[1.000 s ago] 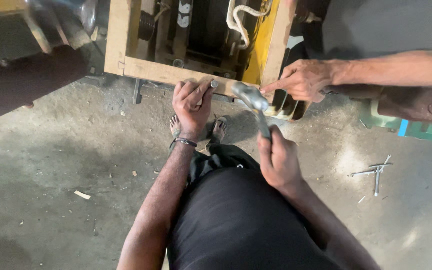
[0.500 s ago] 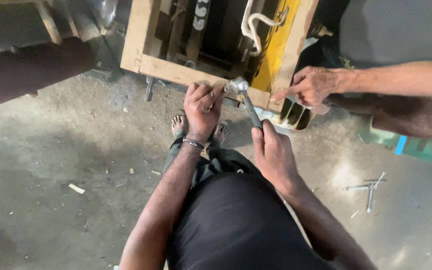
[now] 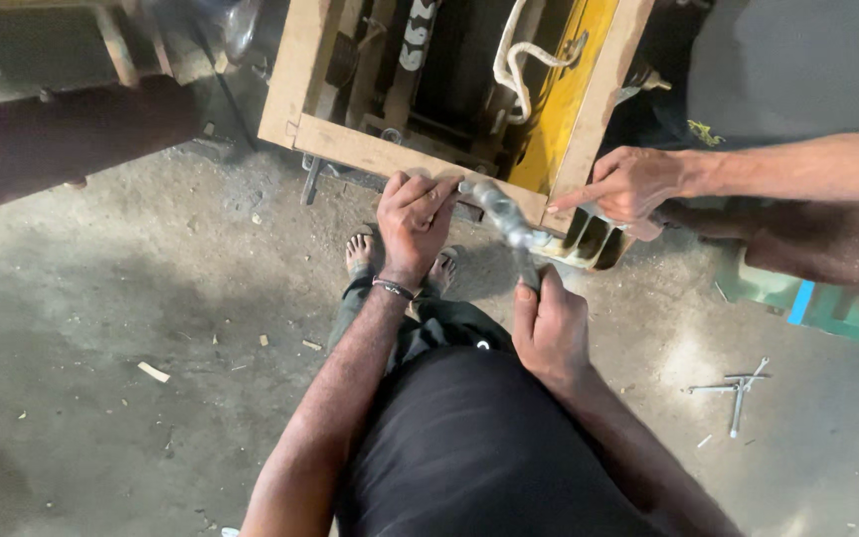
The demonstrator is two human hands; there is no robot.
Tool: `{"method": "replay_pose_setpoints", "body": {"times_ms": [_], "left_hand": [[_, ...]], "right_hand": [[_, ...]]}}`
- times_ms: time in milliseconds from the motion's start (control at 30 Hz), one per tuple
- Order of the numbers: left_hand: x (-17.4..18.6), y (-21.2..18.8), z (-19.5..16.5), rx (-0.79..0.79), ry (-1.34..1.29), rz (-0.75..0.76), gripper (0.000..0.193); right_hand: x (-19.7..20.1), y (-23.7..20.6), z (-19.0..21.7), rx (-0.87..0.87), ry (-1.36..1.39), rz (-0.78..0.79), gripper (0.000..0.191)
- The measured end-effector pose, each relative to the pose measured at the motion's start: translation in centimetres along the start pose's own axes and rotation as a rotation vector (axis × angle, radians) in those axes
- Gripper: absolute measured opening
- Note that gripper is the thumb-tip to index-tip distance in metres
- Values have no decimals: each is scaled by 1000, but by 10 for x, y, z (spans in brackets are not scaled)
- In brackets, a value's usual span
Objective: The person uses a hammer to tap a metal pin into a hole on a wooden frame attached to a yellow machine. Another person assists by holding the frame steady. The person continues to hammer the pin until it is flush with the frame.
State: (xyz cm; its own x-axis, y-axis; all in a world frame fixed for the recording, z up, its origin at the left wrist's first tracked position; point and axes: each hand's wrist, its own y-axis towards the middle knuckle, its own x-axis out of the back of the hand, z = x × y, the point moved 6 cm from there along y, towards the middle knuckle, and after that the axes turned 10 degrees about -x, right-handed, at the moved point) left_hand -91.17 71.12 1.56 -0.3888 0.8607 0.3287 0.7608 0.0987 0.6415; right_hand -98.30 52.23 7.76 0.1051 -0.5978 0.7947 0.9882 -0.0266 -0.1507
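A rough grey concrete floor (image 3: pixel 131 328) is filling most of the view, dusty and stained. Wood chips (image 3: pixel 153 371) are lying scattered at 9 o'clock. Light is falling in a pale patch at 4 o'clock, where a few metal wrenches (image 3: pixel 738 390) are resting. A dark rusty beam (image 3: pixel 62 139) is running across at 10 o'clock. A green and blue machine base (image 3: pixel 827 308) is sitting at 3 o'clock.

hammer head (image 3: pixel 497 204) blurred, crate (image 3: pixel 390 157) cut off
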Motion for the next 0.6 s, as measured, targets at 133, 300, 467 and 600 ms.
{"method": "replay_pose_setpoints", "body": {"times_ms": [133, 300, 467, 600], "left_hand": [[-1, -1, 0, -23, -9, 32, 39], [-2, -1, 2, -6, -29, 24, 36], [-3, 5, 3, -23, 20, 7, 35], [1, -1, -7, -16, 50, 48, 38]], "right_hand": [[-7, 0, -3, 46, -121, 42, 27], [-3, 0, -13, 112, -4, -22, 22], [-20, 12, -25, 88, -142, 44, 24], [-23, 1, -28, 43, -149, 72, 24]]}}
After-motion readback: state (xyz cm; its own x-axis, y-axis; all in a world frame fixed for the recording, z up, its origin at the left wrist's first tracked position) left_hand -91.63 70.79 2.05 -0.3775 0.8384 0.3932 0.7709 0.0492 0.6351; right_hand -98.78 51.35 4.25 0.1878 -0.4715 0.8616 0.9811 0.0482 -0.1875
